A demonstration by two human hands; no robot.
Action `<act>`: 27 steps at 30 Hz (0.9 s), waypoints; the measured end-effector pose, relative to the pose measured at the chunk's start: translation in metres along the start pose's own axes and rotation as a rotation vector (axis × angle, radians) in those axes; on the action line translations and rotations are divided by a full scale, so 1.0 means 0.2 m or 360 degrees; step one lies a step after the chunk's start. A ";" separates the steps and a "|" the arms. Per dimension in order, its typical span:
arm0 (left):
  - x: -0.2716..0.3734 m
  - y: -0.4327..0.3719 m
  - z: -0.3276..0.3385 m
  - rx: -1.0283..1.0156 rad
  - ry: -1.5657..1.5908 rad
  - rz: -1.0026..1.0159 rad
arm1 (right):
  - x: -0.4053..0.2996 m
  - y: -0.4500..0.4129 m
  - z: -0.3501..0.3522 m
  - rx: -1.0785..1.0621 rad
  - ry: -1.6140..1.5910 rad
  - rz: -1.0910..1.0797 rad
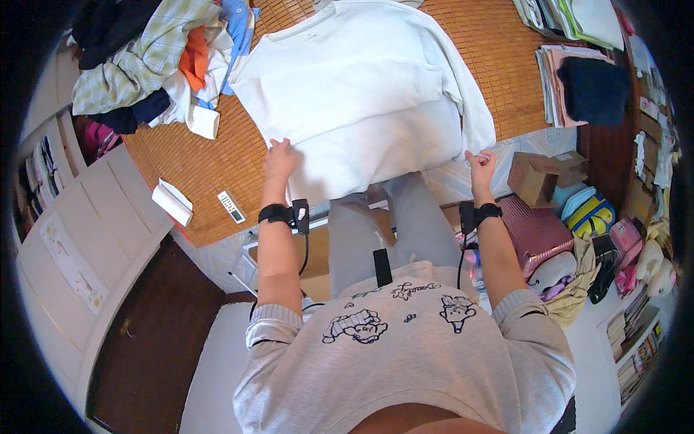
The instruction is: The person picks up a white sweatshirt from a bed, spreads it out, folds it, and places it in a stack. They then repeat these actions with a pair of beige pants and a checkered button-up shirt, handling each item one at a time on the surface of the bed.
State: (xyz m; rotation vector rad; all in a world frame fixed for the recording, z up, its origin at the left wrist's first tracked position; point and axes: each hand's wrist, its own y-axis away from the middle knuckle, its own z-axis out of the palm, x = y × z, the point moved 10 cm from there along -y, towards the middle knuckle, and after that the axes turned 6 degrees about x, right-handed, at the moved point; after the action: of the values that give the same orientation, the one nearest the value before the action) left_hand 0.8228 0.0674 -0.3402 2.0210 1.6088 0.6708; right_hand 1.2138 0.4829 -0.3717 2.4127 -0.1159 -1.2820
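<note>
A white long-sleeved sweater (358,103) lies spread on the bed's woven bamboo mat (200,179), its neckline away from me. Its lower part hangs over the near edge of the mat, against my legs. My left hand (280,160) has its fingers on the sweater's left side edge, low on the body. On the other side, my right hand (481,165) pinches the end of the right sleeve (476,116), which runs down along the body. The left sleeve is not clearly seen. Both wrists wear black straps with small cabled devices.
Rumpled clothes (146,70) are heaped at far left. Folded stacks (574,21) and a dark folded cloth (593,89) sit at far right. A remote control (231,206) and a white paper item (172,202) lie left. A cardboard box (531,179) and maroon suitcase (534,230) stand right.
</note>
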 end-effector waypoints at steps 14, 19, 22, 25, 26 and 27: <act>0.12 0.01 -0.01 -0.0059 -0.0565 -0.0008 | 0.11 0.12 0.13 -0.0450 0.0262 0.0019; 0.15 0.05 -0.02 0.0092 -0.0494 0.0113 | 0.01 0.07 -0.01 -0.0387 0.0345 -0.0391; 0.08 0.07 0.02 0.0214 -0.0354 0.0305 | 0.03 0.07 0.06 -0.0342 0.0288 -0.0088; 0.02 0.13 -0.01 0.0329 -0.0168 0.0523 | 0.08 0.06 0.15 -0.0270 0.0329 0.0180; -0.01 0.14 -0.03 0.0317 0.0061 0.0619 | 0.11 0.06 0.17 -0.0237 0.0429 0.0263; -0.01 0.15 -0.05 0.0301 0.0301 0.0720 | 0.14 0.04 0.18 -0.0236 0.0439 0.0268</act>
State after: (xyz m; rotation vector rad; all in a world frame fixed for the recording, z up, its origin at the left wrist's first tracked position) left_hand 0.8390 0.0597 -0.3144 2.5641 1.3600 0.9219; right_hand 1.2018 0.4570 -0.4085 2.3677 -0.1365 -0.8452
